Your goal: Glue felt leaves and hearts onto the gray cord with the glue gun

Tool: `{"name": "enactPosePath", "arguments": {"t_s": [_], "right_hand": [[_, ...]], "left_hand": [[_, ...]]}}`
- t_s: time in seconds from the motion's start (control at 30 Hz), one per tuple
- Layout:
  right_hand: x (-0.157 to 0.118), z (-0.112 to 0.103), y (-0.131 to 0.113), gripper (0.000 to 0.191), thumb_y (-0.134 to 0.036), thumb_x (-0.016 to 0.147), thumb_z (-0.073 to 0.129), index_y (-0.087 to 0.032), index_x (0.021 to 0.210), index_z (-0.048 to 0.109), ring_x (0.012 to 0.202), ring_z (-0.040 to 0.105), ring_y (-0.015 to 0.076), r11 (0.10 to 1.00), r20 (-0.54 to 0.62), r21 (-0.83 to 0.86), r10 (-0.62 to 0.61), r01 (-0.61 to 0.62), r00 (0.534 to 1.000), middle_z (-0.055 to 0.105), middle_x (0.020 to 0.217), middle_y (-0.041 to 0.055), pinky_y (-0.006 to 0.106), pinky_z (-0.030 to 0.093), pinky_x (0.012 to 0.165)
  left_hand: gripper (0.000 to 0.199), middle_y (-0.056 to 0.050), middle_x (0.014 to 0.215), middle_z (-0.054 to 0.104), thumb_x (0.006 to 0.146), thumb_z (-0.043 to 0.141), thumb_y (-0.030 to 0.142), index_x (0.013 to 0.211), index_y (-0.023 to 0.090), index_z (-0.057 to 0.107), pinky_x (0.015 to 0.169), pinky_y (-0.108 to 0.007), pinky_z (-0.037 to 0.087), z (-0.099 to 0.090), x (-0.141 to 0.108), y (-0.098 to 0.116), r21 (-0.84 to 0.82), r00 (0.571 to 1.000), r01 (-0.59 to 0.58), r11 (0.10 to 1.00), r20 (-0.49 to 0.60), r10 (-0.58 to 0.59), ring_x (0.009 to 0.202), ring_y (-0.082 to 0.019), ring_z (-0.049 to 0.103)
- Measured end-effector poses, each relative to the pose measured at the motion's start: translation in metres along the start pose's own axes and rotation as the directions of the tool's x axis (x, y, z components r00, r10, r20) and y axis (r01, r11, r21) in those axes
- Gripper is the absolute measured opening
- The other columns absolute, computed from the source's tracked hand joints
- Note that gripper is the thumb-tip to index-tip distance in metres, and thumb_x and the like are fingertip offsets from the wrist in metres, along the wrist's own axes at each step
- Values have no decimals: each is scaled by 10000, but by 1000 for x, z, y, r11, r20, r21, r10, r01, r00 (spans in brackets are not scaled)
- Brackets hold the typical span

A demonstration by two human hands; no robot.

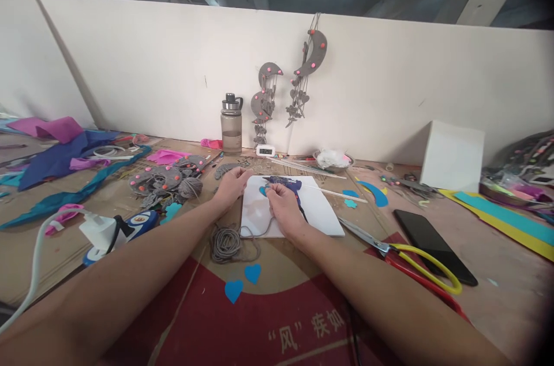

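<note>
While right hand (285,210) pinches small flat blue felt-like piece (262,190), left hand (231,188) hold cannot be told; piece probably light, soft, grippy, best taken by edges.

blue paper cutout (262,190): small, flat, partly covered, outline not fully readable; held just above the far left part of the white board. white board (258,217): rectangular, lying flat. hot glue gun (294,184): blue body, lying across the far part of the white board, nozzle directed left, partly concealed. gray yarn (225,243): loosely coiled at the near left corner of the white board; one strand runs right across the near edge. blue heart cutouts (234,291): two, flat, side by side, near of the coil, tips directed near.
</note>
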State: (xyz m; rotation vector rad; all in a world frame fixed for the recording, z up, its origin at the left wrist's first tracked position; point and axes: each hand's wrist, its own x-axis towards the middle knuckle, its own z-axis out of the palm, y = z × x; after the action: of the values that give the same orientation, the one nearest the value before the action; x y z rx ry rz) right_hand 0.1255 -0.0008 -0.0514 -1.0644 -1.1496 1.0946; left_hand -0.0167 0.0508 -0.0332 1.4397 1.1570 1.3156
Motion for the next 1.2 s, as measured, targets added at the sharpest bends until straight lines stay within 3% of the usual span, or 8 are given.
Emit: {"name": "enactPosePath", "arguments": {"t_s": [0.13, 0.23, 0.37, 0.53, 0.73, 0.97, 1.1, 1.2], "right_hand": [[0, 0, -1, 205, -397, 699, 578, -204, 697, 510, 458, 260, 69, 999, -15, -4, -39, 39, 999, 347, 482, -96, 234, 224, 468], [-1, -1, -2, 207, -403, 718, 569, -205, 704, 507, 466, 272, 72, 997, -4, -8, -81, 81, 997, 364, 495, -92, 231, 238, 474], [-4, -3, -5, 205, -401, 741, 560, -205, 718, 503, 476, 279, 71, 991, 8, -21, -128, 129, 992, 400, 536, -83, 235, 251, 481], [-6, -4, -8, 194, -390, 758, 557, -208, 724, 500, 482, 284, 74, 986, 28, -56, -156, 157, 987, 409, 554, -79, 239, 255, 485], [-7, -3, -10, 186, -389, 769, 555, -207, 750, 518, 489, 304, 79, 979, 60, -107, -169, 174, 984, 423, 570, -71, 243, 269, 491], [-12, -2, -13, 214, -418, 793, 572, -214, 814, 508, 506, 327, 80, 968, 91, -114, -212, 222, 973, 421, 616, -65, 237, 288, 490], [-15, 0, -18, 302, -459, 780, 596, -230, 930, 467, 519, 358, 83, 973, 103, -89, -203, 212, 974, 450, 653, -67, 226, 303, 481], [-15, 0, -24, 289, -500, 804, 545, -225, 872, 489, 499, 341, 77, 981, 162, -102, -150, 168, 975, 445, 650, -61, 225, 268, 452]], "left_hand": [[348, -56, 802, 630, 756, 600, 460, 845, 125, 627, 540, -214, 413, -1, -10, 27, -93, 994, 14, 996, 112, -4, 656, -111, 579], [347, -96, 886, 670, 758, 596, 442, 841, 116, 682, 574, -225, 430, 1, -24, 45, -6, 979, 49, 999, 199, -46, 750, -140, 612], [299, -79, 743, 659, 767, 585, 394, 795, 121, 704, 545, -230, 418, 1, -42, 52, 69, 959, -12, 998, 284, -8, 695, -146, 593], [196, -52, 680, 663, 711, 626, 242, 837, 127, 721, 568, -233, 444, -2, -46, 48, 90, 945, -36, 995, 327, 5, 613, -122, 561], [147, -46, 634, 669, 705, 646, 238, 771, 129, 718, 499, -218, 422, -4, -45, 47, 184, 965, -81, 980, 262, 30, 534, -110, 542], [72, -24, 664, 665, 679, 641, 191, 702, 141, 688, 540, -208, 422, -3, -49, 46, 285, 967, -247, 926, 136, 216, 600, -115, 564], [120, -21, 638, 632, 691, 639, 242, 745, 136, 658, 479, -208, 406, -4, -44, 41, 137, 985, -159, 978, 91, 147, 548, -106, 529], [151, -29, 629, 625, 706, 643, 277, 748, 132, 645, 454, -209, 382, -9, -37, 37, 35, 989, -137, 990, 68, 134, 521, -97, 512]]}}
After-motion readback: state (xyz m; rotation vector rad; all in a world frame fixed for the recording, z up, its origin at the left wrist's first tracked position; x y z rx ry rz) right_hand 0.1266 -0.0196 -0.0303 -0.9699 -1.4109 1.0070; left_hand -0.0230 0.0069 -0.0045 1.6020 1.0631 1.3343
